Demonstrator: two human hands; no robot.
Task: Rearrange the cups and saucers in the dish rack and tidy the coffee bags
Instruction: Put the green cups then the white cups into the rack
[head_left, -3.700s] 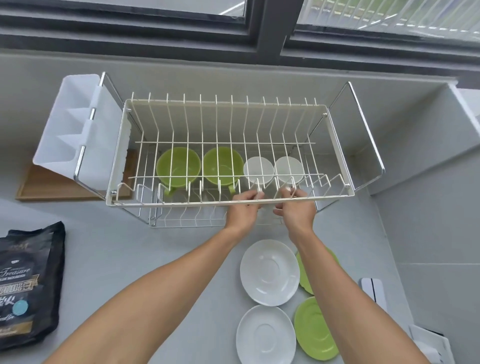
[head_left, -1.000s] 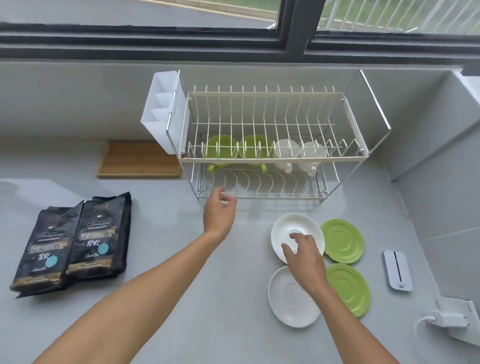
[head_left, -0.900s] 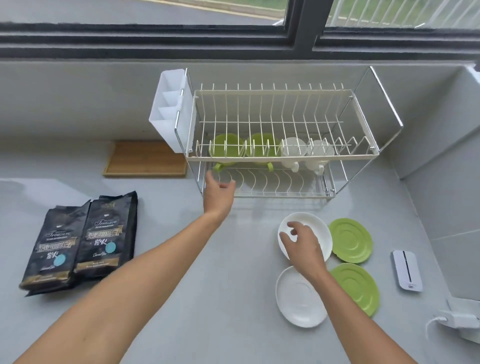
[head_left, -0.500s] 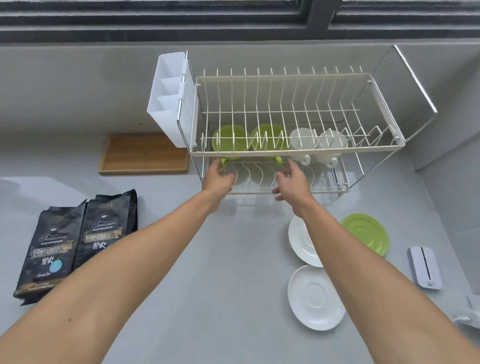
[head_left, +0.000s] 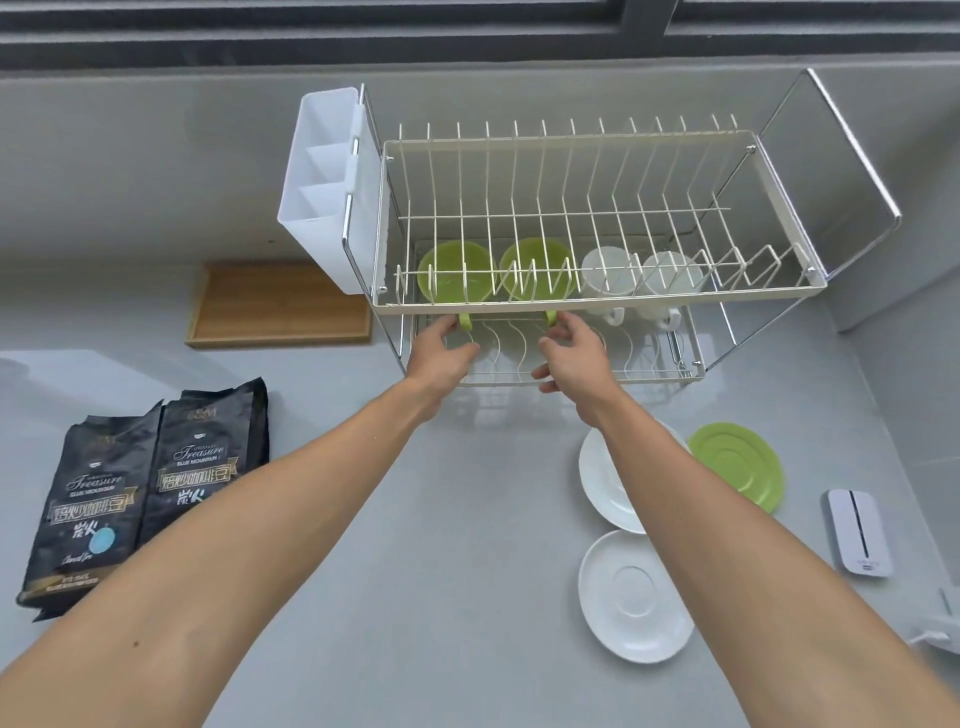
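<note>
At the lower left of the frame, 2 black coffee bags (head_left: 145, 488) lie flat on the grey counter (head_left: 441, 545), side by side and touching. Above them, near the wall, there is a wooden board (head_left: 275, 306). Just to its right, a white cutlery holder (head_left: 324, 192) hangs on the left end of the dish rack (head_left: 597, 306).

In the middle of the frame, both hands reach into the lower tier of the rack. The left hand (head_left: 441, 358) has loosely curled fingers, and its fingertips are at the handle of the left green cup (head_left: 452, 275). I cannot tell if it really grips the handle. The right hand (head_left: 571, 358) is spread, with the fingertips just beside the handle of the right green cup (head_left: 537, 270), and it holds nothing.

The 4 cups stand in a row on the lower tier: the 2 green ones, then 2 white cups (head_left: 641, 278) to the right, with handles pointing to the front.

At the lower right of the frame, 2 white saucers (head_left: 631, 597) lie on the counter, the upper one partly hidden by the right forearm. A green saucer (head_left: 737, 462) lies beside it. Further right there is a small white device (head_left: 857, 530).
</note>
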